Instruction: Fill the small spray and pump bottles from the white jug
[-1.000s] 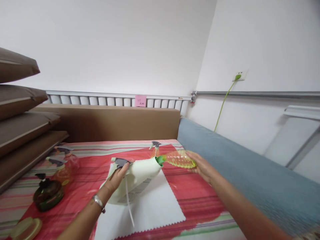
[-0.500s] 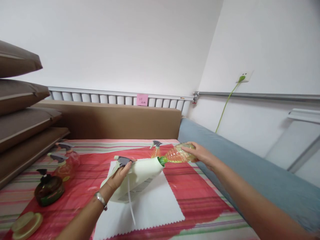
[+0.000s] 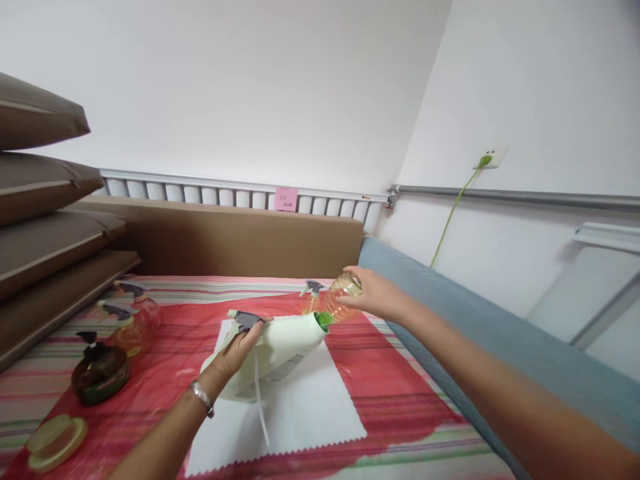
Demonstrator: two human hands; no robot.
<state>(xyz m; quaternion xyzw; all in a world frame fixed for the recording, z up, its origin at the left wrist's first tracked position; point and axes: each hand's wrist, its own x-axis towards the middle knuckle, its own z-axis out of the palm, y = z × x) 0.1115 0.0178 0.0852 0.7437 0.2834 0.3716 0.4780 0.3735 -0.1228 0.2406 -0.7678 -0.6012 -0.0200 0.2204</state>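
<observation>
My left hand (image 3: 245,347) is closed on a grey and pale-green trigger spray head (image 3: 245,321), whose thin white dip tube (image 3: 260,400) hangs down. The same hand lies against a pale-green bottle (image 3: 285,343), tilted over with its open mouth to the right; whether the fingers also grip it is hidden. My right hand (image 3: 373,293) grips a clear yellowish ribbed bottle (image 3: 337,300), tipped up so its neck meets the pale-green bottle's green-rimmed mouth (image 3: 324,321). Below lies a white cloth (image 3: 315,407) with zigzag edges.
Behind stands a small spray bottle (image 3: 311,303). To the left are another spray bottle (image 3: 129,337), a pinkish one (image 3: 147,310), a dark pump bottle (image 3: 100,373) and round pale-yellow lids (image 3: 57,440). Brown cushions (image 3: 45,180) are stacked at left; a blue padded edge (image 3: 450,327) borders the right.
My right hand has moved left and raised the base of the yellowish bottle, which is now tilted more steeply into the pale-green bottle's mouth. My left hand has barely moved.
</observation>
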